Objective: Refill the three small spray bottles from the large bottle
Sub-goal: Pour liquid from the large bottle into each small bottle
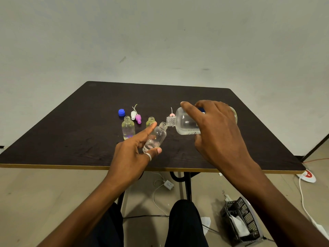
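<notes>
Head view: left hand [135,154] pinching tilted small clear bottle [155,138] between thumb and outstretched fingers, over table [71,132]. Right hand [219,132] gripping large bottle [185,124], holding it tipped sideways, neck touching small clear bottle's mouth. Yellowish bottle [128,128] and second yellowish bottle [151,121] standing uncapped behind. Blue cap [121,112], white spray top [133,114], purple spray top [138,119], pink spray top [171,114] lying beyond.

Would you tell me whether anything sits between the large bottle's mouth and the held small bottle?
Nothing visible: the large clear plastic bottle is uncapped, its mouth right at the open neck of the tilted small clear bottle.
</notes>
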`<state>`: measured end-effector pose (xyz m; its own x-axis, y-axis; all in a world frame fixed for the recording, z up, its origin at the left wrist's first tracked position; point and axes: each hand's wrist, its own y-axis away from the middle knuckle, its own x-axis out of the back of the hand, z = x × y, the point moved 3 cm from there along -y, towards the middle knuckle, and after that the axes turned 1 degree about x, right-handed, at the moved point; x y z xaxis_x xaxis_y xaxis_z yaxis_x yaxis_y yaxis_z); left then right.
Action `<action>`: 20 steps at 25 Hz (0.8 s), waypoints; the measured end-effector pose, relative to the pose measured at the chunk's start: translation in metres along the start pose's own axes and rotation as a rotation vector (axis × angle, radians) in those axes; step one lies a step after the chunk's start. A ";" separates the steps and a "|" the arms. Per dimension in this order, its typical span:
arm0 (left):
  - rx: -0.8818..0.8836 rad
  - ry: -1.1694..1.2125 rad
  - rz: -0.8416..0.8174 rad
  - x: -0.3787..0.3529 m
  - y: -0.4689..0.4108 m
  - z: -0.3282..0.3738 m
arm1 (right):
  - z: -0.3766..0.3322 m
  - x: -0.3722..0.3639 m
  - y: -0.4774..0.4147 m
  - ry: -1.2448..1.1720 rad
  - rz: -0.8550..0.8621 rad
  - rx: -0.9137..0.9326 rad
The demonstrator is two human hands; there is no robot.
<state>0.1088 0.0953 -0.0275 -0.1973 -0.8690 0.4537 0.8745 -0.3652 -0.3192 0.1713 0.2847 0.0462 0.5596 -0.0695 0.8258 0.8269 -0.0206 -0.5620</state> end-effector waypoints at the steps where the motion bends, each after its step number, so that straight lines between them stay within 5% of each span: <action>1: 0.002 0.000 -0.001 0.000 0.000 0.000 | 0.000 0.000 0.000 -0.001 0.000 -0.001; 20: 0.004 -0.002 -0.007 -0.003 -0.002 -0.007 | -0.001 0.000 0.002 -0.006 -0.011 -0.003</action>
<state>0.1047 0.0965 -0.0341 -0.2031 -0.8657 0.4574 0.8746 -0.3704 -0.3128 0.1725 0.2833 0.0452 0.5511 -0.0635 0.8320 0.8326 -0.0247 -0.5533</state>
